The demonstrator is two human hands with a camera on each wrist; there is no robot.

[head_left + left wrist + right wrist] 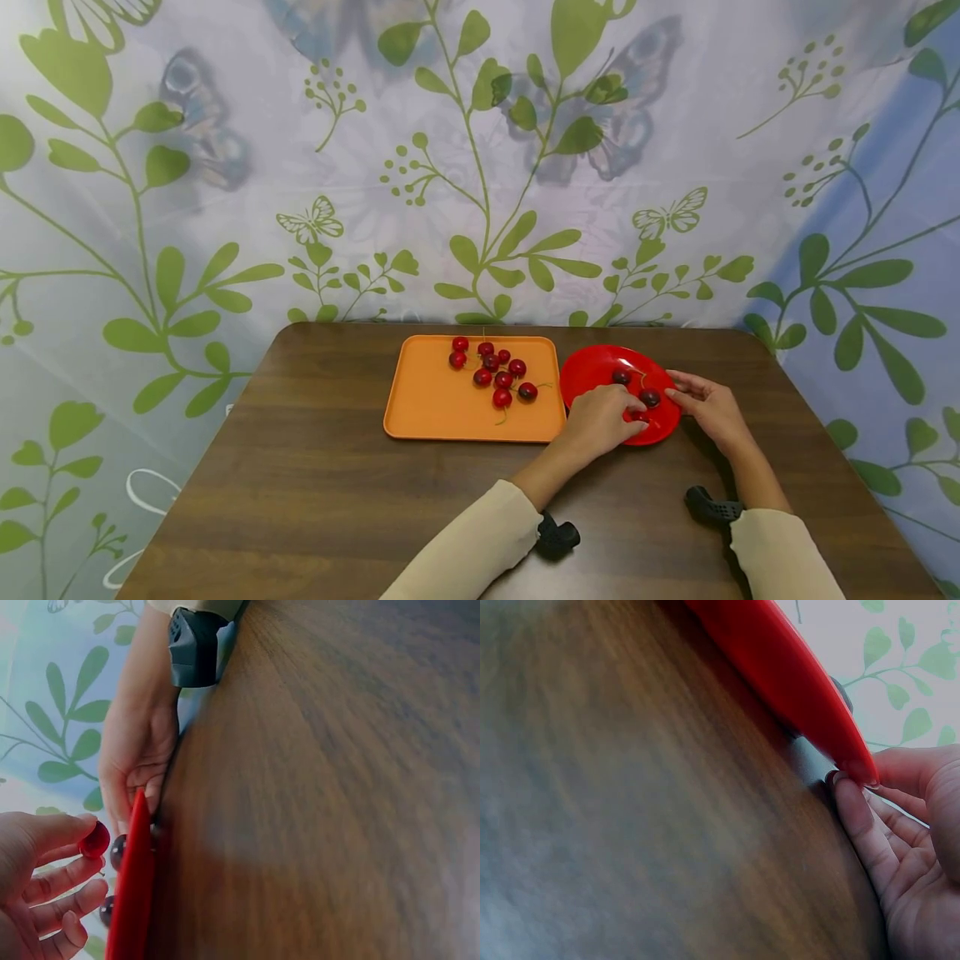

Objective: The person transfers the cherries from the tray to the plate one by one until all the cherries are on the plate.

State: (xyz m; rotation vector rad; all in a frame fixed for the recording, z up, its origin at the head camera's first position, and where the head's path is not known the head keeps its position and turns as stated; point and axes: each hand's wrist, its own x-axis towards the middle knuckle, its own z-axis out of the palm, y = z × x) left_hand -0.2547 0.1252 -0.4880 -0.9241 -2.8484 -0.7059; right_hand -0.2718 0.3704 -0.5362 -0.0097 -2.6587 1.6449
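A round red plate (588, 367) lies at the right of the table, with two dark cherries (649, 397) on it. My right hand (716, 410) grips the plate's right rim between thumb and fingers, as the right wrist view also shows. Over the near part of the plate is my left hand (600, 419). Its thumb and index finger pinch a red cherry (95, 841), best seen in the left wrist view, while the other fingers are loosely bent. Left of the plate, an orange tray (427, 400) bears several red cherries (503, 380), some with stems.
The brown wooden table (315, 492) reaches back to a hanging cloth (360, 167) printed with leaves and butterflies. The tray's right edge stands close against the plate. Each wrist wears a black camera mount (557, 537).
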